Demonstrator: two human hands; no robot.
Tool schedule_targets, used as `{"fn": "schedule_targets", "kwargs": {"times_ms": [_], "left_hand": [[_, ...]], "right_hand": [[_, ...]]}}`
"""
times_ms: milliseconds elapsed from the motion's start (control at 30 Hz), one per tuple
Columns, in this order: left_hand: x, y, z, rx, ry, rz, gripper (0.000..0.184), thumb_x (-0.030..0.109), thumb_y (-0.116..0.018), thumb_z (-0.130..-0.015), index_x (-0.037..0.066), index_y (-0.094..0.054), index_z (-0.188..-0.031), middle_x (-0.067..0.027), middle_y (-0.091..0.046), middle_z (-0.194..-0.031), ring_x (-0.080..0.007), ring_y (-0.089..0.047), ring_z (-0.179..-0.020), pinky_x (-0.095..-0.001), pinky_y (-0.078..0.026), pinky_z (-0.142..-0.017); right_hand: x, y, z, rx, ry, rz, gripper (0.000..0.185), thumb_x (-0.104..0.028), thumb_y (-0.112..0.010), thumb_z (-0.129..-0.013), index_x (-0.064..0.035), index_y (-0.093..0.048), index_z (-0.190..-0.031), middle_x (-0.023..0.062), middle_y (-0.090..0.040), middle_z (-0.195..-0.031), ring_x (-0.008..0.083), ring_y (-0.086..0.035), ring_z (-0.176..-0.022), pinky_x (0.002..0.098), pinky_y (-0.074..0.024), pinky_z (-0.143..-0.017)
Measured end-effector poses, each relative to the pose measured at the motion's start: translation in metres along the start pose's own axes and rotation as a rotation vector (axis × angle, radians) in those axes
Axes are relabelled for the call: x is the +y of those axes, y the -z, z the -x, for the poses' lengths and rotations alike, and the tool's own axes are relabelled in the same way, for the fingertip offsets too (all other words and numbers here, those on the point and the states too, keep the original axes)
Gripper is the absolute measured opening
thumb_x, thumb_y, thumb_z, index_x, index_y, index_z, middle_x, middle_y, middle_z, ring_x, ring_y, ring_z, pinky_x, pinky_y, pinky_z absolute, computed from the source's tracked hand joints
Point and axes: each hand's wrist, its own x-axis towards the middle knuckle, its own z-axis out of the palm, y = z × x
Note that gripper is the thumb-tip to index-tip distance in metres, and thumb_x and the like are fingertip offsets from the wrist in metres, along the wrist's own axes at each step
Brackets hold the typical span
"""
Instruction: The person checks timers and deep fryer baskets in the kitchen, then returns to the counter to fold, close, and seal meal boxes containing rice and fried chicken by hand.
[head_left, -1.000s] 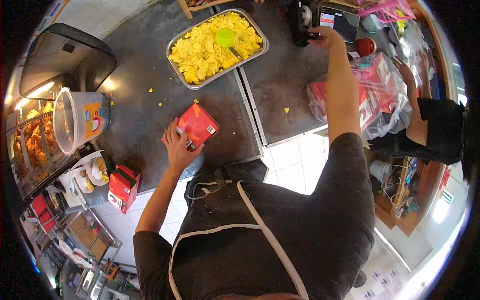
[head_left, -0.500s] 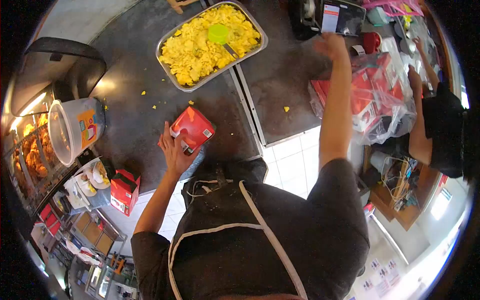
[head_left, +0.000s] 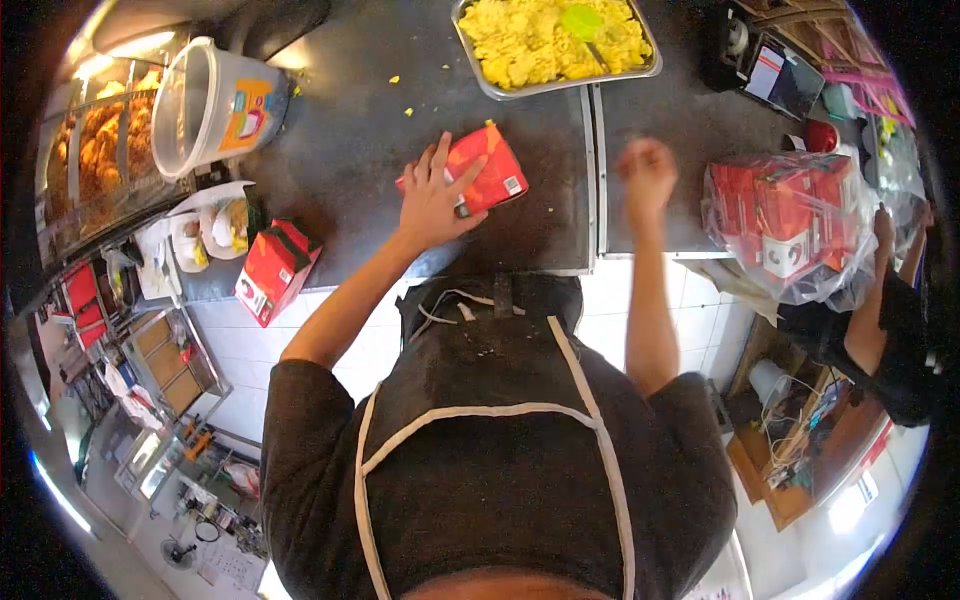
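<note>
My left hand [head_left: 436, 200] lies over the left side of a red cardboard box [head_left: 500, 172], its fingers spread and its thumb across the box. The box stands on the dark counter [head_left: 350, 190] and has a small white code label. My right hand [head_left: 648, 178] is over the counter to the right of the metal seam, smeared by motion. Its fingers look curled, and I make out nothing in them. Beyond both hands is a metal tray [head_left: 622, 76] of yellow crumbly food [head_left: 540, 45], with a green scoop [head_left: 583, 22] resting in it.
Another red box [head_left: 280, 272] stands at the counter's left edge, near a clear plastic tub [head_left: 200, 110] and white wrapped food [head_left: 212, 232]. To the right are bagged red boxes [head_left: 790, 215], a tablet [head_left: 783, 75] and another person's arm [head_left: 868, 310]. Yellow crumbs dot the counter.
My right hand has come back from beside the tablet toward the middle of the counter. The view has turned right-to-left, shifting the scene. My left hand stays on the red box.
</note>
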Motion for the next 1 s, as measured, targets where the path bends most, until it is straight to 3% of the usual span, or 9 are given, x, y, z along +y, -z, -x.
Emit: {"fn": "schedule_targets", "kwargs": {"times_ms": [100, 200, 367, 500, 633, 733, 800, 833, 1000], "left_hand": [[0.000, 0.001, 0.005, 0.015, -0.008, -0.002, 0.089, 0.049, -0.076, -0.066, 0.037, -0.036, -0.145, -0.0227, -0.018, -0.153, -0.0443, -0.034, -0.129, -0.0607, -0.029, -0.099], [-0.003, -0.003, 0.010, 0.053, -0.018, -0.007, 0.092, 0.049, -0.077, -0.064, 0.037, -0.035, -0.145, -0.0225, -0.018, -0.153, -0.0439, -0.033, -0.130, -0.0611, -0.029, -0.098], [-0.011, -0.012, 0.016, 0.115, -0.040, 0.018, 0.096, 0.047, -0.078, -0.062, 0.036, -0.033, -0.146, -0.0231, -0.020, -0.152, -0.0430, -0.033, -0.130, -0.0603, -0.030, -0.098], [-0.014, -0.017, 0.022, 0.161, -0.066, 0.030, 0.103, 0.041, -0.079, -0.059, 0.030, -0.029, -0.148, -0.0250, -0.022, -0.150, -0.0427, -0.034, -0.130, -0.0588, -0.031, -0.098], [-0.017, -0.013, 0.024, 0.143, -0.076, 0.043, 0.110, 0.038, -0.080, -0.056, 0.021, -0.025, -0.150, -0.0267, -0.022, -0.150, -0.0434, -0.035, -0.129, -0.0583, -0.031, -0.099], [-0.022, -0.012, 0.027, 0.149, -0.100, 0.071, 0.114, 0.037, -0.080, -0.055, 0.013, -0.023, -0.149, -0.0273, -0.026, -0.147, -0.0431, -0.037, -0.127, -0.0575, -0.031, -0.100], [-0.020, -0.010, 0.027, 0.111, -0.058, 0.090, 0.114, 0.037, -0.080, -0.055, 0.010, -0.022, -0.149, -0.0264, -0.031, -0.142, -0.0423, -0.039, -0.125, -0.0572, -0.031, -0.100], [-0.021, -0.011, 0.027, 0.158, -0.090, 0.082, 0.114, 0.044, -0.081, -0.058, 0.011, -0.021, -0.149, -0.0269, -0.037, -0.136, -0.0438, -0.041, -0.121, -0.0560, -0.034, -0.099], [-0.003, -0.013, 0.021, 0.153, -0.025, 0.196, 0.110, 0.039, -0.081, -0.058, 0.011, -0.023, -0.147, -0.0249, -0.039, -0.134, -0.0434, -0.041, -0.122, -0.0575, -0.032, -0.100]], "right_hand": [[0.020, -0.066, 0.120, -0.202, -0.179, 0.006, 0.002, -0.007, -0.059, -0.092, -0.0064, -0.061, -0.091, -0.0007, -0.058, -0.072, 0.0075, -0.056, -0.061, 0.0227, -0.0452, -0.054], [0.032, -0.112, 0.173, -0.248, -0.103, 0.043, 0.005, -0.007, -0.060, -0.092, -0.0026, -0.060, -0.094, -0.0003, -0.060, -0.076, 0.0053, -0.056, -0.062, 0.0198, -0.0439, -0.053], [0.058, -0.142, 0.180, -0.022, 0.195, 0.217, 0.010, -0.005, -0.065, -0.086, -0.0003, -0.056, -0.089, 0.0092, -0.060, -0.071, 0.0159, -0.058, -0.062, 0.0302, -0.0466, -0.058], [0.091, -0.142, 0.180, 0.030, 0.252, 0.280, 0.025, -0.009, -0.069, -0.085, -0.0020, -0.046, -0.079, 0.0127, -0.050, -0.064, 0.0244, -0.049, -0.055, 0.0364, -0.0423, -0.055], [0.114, -0.129, 0.178, 0.057, 0.303, 0.362, 0.025, -0.008, -0.069, -0.083, -0.0029, -0.045, -0.078, 0.0134, -0.053, -0.071, 0.0266, -0.051, -0.062, 0.0356, -0.0429, -0.059], [0.097, -0.132, 0.185, 0.153, 0.513, 0.466, 0.016, -0.001, -0.069, -0.080, -0.0031, -0.054, -0.085, 0.0108, -0.058, -0.088, 0.0224, -0.056, -0.079, 0.0358, -0.0453, -0.070], [0.062, -0.132, 0.191, 0.168, 0.862, 0.815, 0.023, -0.005, -0.069, -0.075, -0.0089, -0.065, -0.097, 0.0108, -0.058, -0.106, 0.0302, -0.054, -0.098, 0.0462, -0.0407, -0.084], [0.065, -0.128, 0.188, -0.051, 0.818, 0.868, 0.037, -0.006, -0.065, -0.072, -0.0178, -0.069, -0.107, 0.0138, -0.053, -0.118, 0.0355, -0.048, -0.113, 0.0511, -0.0342, -0.096], [0.013, -0.100, 0.189, -0.034, 0.822, 0.908, 0.048, 0.001, -0.058, -0.071, -0.0173, -0.064, -0.116, 0.0219, -0.040, -0.134, 0.0396, -0.036, -0.126, 0.0486, -0.0260, -0.108]]}}
